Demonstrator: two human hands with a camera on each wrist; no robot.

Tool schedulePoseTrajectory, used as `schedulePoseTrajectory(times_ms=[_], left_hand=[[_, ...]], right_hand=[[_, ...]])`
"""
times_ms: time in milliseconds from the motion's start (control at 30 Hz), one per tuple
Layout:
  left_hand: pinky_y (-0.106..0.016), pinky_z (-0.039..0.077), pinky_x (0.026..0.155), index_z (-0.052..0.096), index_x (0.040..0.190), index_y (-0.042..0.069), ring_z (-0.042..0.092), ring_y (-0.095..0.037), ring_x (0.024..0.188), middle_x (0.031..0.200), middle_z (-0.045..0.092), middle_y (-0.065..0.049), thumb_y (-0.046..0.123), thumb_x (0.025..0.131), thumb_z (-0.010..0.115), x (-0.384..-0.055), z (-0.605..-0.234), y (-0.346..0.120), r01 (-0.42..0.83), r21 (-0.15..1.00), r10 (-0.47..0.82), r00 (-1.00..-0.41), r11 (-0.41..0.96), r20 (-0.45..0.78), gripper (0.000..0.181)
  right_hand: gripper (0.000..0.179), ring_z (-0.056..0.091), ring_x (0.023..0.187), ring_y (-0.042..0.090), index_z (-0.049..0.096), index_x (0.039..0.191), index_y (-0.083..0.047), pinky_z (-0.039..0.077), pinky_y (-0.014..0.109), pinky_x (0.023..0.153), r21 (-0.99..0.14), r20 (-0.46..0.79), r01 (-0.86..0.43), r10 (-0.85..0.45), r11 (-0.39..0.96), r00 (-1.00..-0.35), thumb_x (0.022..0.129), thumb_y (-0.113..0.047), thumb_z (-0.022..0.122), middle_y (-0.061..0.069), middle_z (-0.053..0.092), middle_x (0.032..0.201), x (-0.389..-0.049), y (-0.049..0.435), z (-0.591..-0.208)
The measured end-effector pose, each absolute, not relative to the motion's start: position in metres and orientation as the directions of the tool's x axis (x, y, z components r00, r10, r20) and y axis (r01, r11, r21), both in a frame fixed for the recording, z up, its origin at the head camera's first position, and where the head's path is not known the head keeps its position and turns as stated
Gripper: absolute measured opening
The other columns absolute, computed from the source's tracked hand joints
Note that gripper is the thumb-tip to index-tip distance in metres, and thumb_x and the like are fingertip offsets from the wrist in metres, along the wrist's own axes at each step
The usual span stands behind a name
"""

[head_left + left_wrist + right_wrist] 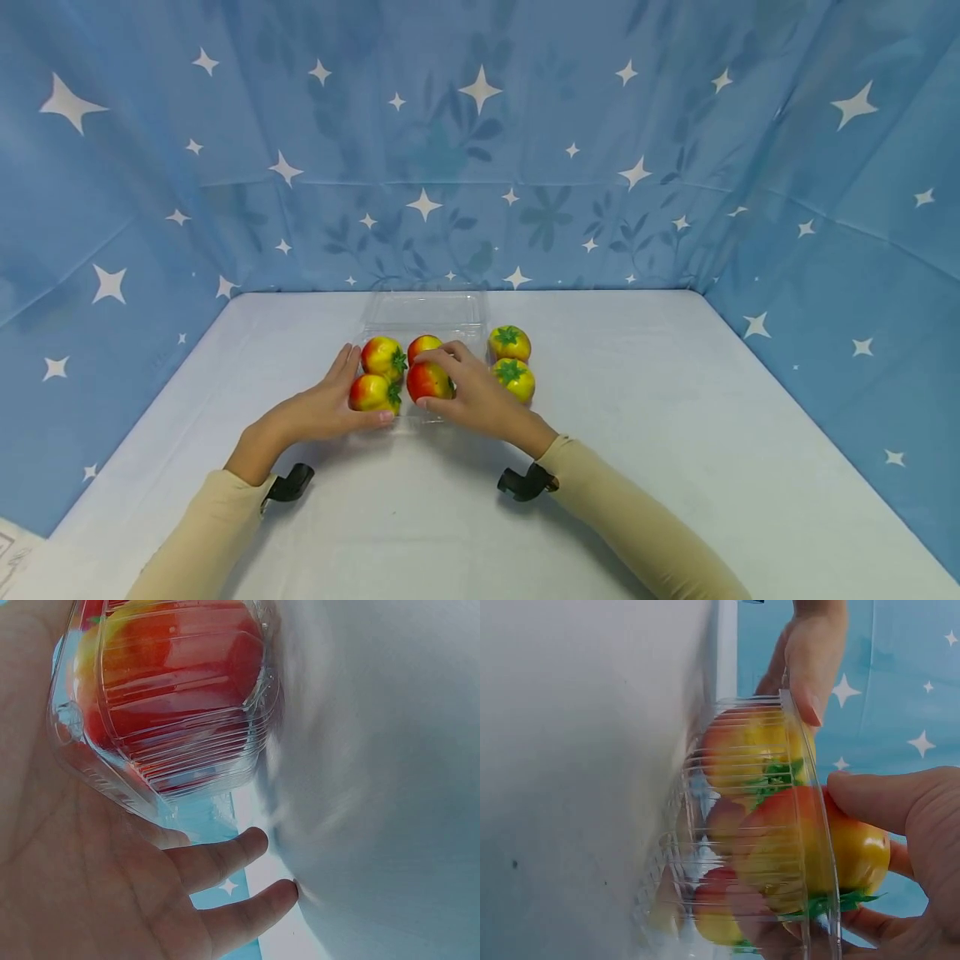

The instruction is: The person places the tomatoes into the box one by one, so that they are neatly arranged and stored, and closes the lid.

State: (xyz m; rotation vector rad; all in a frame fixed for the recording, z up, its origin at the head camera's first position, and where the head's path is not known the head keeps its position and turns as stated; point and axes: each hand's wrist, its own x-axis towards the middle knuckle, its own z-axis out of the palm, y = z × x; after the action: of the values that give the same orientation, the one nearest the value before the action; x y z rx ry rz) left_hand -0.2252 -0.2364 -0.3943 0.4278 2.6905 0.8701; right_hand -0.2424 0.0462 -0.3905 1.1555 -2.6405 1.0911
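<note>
Grasping a fruit (429, 382) is the right hand (472, 393); the left hand (322, 410), fingers straight, is touching the clear container (206, 746); corner lettering (11, 560) is looking illegible.

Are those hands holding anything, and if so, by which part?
The right hand holds one red-and-yellow fruit by its rounded sides. The left hand rests against the clear container, apparently without gripping it.

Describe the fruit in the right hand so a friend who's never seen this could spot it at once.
On the white table, find the open, clear plastic box. In the head view, at its near right corner, is a rounded red-and-yellow fruit. Unlike the other fruits, it is gripped by the right hand.
</note>
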Motion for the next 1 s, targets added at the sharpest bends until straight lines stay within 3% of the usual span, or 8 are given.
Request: schedulePoseTrajectory(times_ms=[367, 667, 1000], left_hand=[[-0.074, 0.020, 0.119, -0.008, 0.167, -0.007, 0.005, -0.058, 0.157, 0.172, -0.015, -0.033, 0.070, 0.092, 0.072, -0.2260, -0.3951, -0.2371, 0.195, 0.599, 0.362, -0.916, 0.777, -0.171, 0.134], [-0.075, 0.022, 0.119, -0.007, 0.167, -0.007, 0.008, -0.058, 0.157, 0.173, -0.014, -0.033, 0.070, 0.092, 0.072, -0.2263, -0.3949, -0.2372, 0.197, 0.599, 0.360, -0.918, 0.776, -0.164, 0.133], [-0.074, 0.022, 0.119, -0.006, 0.167, -0.007, 0.009, -0.058, 0.157, 0.173, -0.013, -0.033, 0.068, 0.092, 0.073, -0.2260, -0.3944, -0.2364, 0.204, 0.601, 0.365, -0.918, 0.773, -0.158, 0.132]], right_hand=[[0.048, 0.059, 0.116, 0.025, 0.059, 0.146, -0.020, 0.059, 0.038, 0.095, -0.571, 0.259, -0.662, -0.659, 0.485, -0.706, 0.102, -0.032, 0.076, 0.011, 0.053, 0.134, -0.2401, 0.0430, -0.3942], [0.044, 0.057, 0.103, 0.022, 0.057, 0.148, -0.019, 0.055, 0.031, 0.085, -0.566, 0.216, -0.664, -0.690, 0.488, -0.691, 0.104, -0.021, 0.063, 0.011, 0.049, 0.125, -0.2414, 0.0446, -0.3941], [0.050, 0.056, 0.099, 0.020, 0.056, 0.153, -0.017, 0.054, 0.030, 0.085, -0.541, 0.166, -0.664, -0.708, 0.516, -0.686, 0.106, -0.024, 0.067, 0.014, 0.051, 0.133, -0.2423, 0.0431, -0.3937]])
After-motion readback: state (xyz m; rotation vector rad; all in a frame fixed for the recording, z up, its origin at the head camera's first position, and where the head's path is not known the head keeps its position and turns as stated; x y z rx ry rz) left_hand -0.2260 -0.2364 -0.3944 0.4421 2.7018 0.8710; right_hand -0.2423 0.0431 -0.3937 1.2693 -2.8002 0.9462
